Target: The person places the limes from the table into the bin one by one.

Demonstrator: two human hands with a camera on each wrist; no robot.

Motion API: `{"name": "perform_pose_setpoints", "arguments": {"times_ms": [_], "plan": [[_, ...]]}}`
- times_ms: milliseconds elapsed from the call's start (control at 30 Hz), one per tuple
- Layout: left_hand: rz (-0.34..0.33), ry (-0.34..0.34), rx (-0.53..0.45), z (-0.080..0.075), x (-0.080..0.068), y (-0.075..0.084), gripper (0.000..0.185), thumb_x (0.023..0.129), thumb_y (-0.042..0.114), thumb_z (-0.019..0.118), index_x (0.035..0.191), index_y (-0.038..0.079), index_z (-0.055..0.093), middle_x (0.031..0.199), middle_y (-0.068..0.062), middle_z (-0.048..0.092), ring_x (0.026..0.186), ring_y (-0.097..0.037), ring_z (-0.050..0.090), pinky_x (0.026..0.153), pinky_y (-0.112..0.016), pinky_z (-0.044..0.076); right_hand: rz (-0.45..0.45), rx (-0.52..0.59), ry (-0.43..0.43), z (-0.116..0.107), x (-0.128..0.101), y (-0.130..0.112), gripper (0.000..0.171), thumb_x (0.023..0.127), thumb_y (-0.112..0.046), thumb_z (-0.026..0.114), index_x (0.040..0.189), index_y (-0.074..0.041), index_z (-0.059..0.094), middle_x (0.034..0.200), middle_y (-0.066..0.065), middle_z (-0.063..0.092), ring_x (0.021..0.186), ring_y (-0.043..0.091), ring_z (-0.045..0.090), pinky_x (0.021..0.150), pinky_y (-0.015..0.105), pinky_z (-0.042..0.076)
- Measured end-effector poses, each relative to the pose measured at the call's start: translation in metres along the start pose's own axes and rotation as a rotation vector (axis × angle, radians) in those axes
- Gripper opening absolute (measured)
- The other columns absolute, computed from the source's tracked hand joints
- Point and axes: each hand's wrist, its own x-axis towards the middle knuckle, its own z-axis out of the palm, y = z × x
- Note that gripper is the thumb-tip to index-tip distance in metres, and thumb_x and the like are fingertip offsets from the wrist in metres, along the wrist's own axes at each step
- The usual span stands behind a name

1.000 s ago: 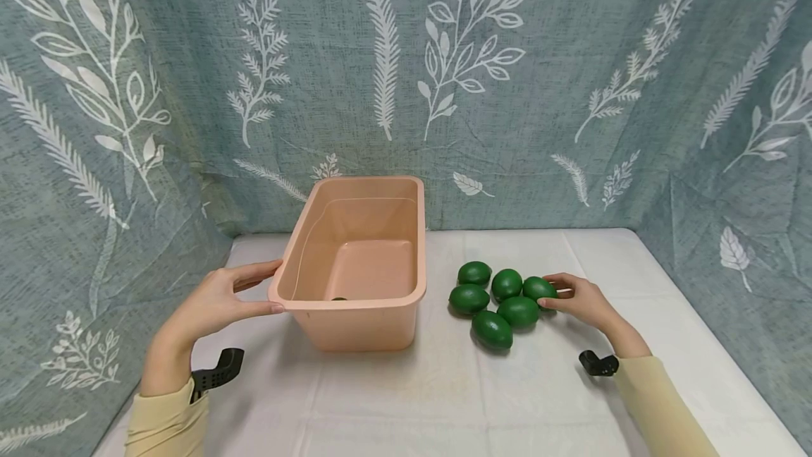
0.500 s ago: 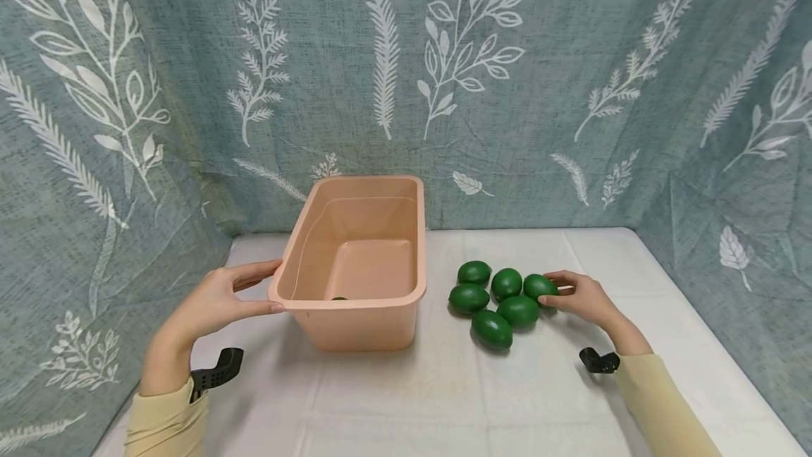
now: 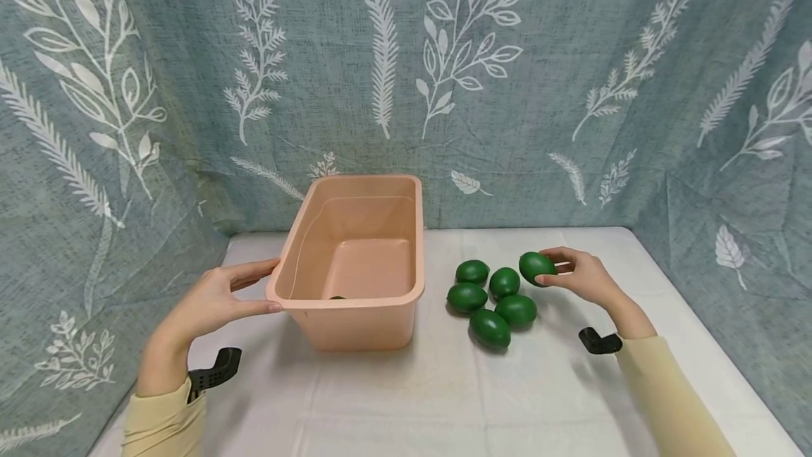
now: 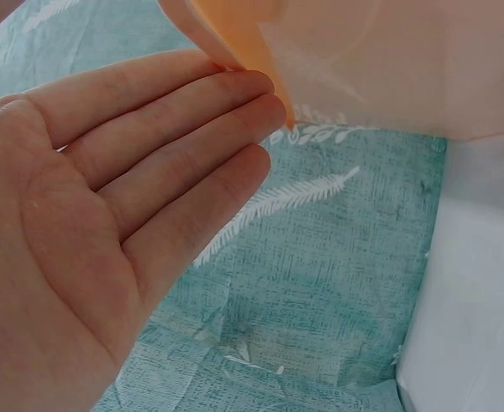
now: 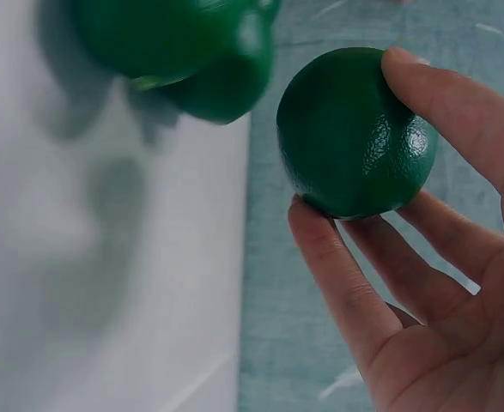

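My right hand (image 3: 586, 279) pinches a dark green lime (image 3: 537, 269) between thumb and fingers, just above the tablecloth. In the right wrist view the lime (image 5: 355, 133) shows glossy, dimpled skin, with the thumb on top and fingertips below. Several more limes (image 3: 467, 298) lie in a loose cluster left of that hand. A peach-coloured plastic bin (image 3: 355, 326) stands left of the limes. My left hand (image 3: 212, 300) touches the bin's left rim with fingers and thumb; the left wrist view shows its fingers straight. Inside the bin, a bit of green (image 3: 338, 297) peeks over the near rim, mostly hidden.
A white cloth covers the table (image 3: 406, 407). Grey-green curtains (image 3: 539, 90) with white leaf prints close off the back and both sides. The bin's tall walls rise between my left hand and the limes.
My right hand has lifted one lime up off the table, away from the cluster. The left hand, the bin and the other limes stay where they were.
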Motion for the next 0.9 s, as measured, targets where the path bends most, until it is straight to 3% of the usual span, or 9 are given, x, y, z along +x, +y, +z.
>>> {"name": "perform_pose_setpoints", "arguments": {"times_ms": [467, 900], "plan": [[-0.008, -0.002, -0.016, 0.000, 0.000, -0.001, 0.069, 0.079, 0.042, 0.075, 0.139, 0.017, 0.051, 0.138, -0.005, 0.053, 0.128, -0.037, 0.047, 0.100, -0.052, 0.046, -0.065, -0.037, -0.003, -0.009, 0.019, -0.049, 0.072, 0.077, -0.054, 0.073, 0.135, -0.017, 0.052, 0.129, 0.014, 0.057, 0.116, 0.034, 0.057, 0.085, 0.045, 0.055], [-0.002, 0.005, 0.009, 0.000, 0.001, -0.001, 0.068, 0.079, 0.042, 0.075, 0.138, 0.018, 0.052, 0.137, -0.003, 0.054, 0.127, -0.035, 0.049, 0.100, -0.049, 0.046, -0.190, -0.065, -0.052, -0.006, 0.041, -0.103, 0.065, 0.077, -0.047, 0.075, 0.132, -0.019, 0.055, 0.125, 0.011, 0.060, 0.111, 0.030, 0.061, 0.085, 0.044, 0.056]]}}
